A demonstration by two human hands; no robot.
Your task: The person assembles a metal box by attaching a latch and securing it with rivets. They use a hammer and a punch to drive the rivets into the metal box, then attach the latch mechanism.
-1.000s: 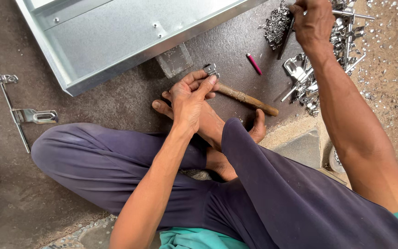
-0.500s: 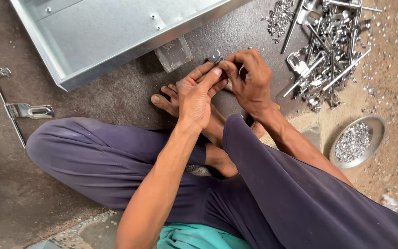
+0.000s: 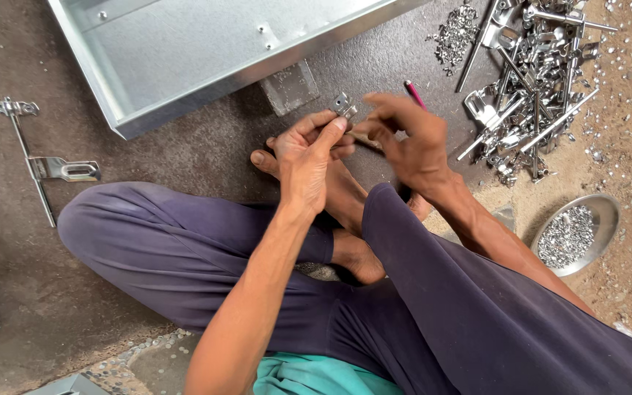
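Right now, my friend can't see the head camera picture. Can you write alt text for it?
A person sitting cross-legged on the floor holds a small shiny metal bracket in the left hand, with the blurred right hand close beside it. A big grey sheet-metal tray, a heap of silver metal latch parts and a round metal dish of tiny silver pieces lie around.

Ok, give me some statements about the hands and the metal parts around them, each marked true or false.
1. The left hand pinches a small metal clip. True.
2. The right hand is down in the round dish. False: it is up beside the left hand.
3. A pink pencil lies on the floor beyond the hands. True.
4. The pile of metal fittings lies inside the sheet-metal tray. False: it lies on the floor, right of the tray.
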